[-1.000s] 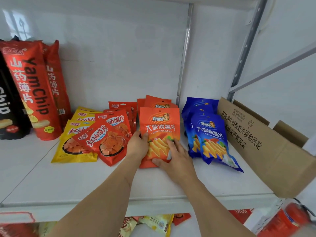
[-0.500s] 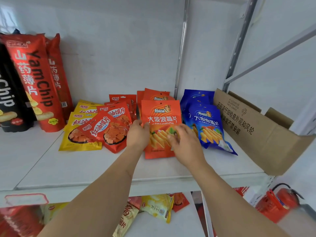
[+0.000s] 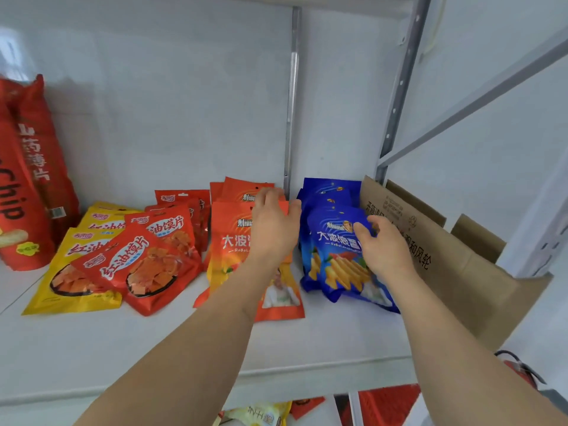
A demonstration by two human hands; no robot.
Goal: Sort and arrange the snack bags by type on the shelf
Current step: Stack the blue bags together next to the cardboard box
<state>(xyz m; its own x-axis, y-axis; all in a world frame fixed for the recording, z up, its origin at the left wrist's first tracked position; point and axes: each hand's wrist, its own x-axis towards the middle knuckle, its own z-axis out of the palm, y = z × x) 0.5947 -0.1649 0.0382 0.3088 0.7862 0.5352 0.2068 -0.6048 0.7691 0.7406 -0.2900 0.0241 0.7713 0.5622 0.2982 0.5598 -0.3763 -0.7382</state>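
Two bare forearms rise from the lower edge of the frame over the white metal shelf (image 3: 332, 339). At centre, the left hand (image 3: 273, 229) rests on the upper right part of the front orange crinkle-chip bag (image 3: 233, 250); whether its fingers grip the bag cannot be told. Right of centre, the right hand (image 3: 381, 247) curls its fingers around the front glossy blue crinkle-chip bag (image 3: 332, 256). Left of centre lie overlapping red and yellow flat snack pouches (image 3: 123, 256). A brown cardboard box (image 3: 455, 272) stands at right, tall red yam-chip bags (image 3: 33, 179) at far left.

Wavy-chip bags (image 3: 336, 256) right of crisp bags (image 3: 233, 241) – cardboard box (image 3: 455, 272) rightmost.
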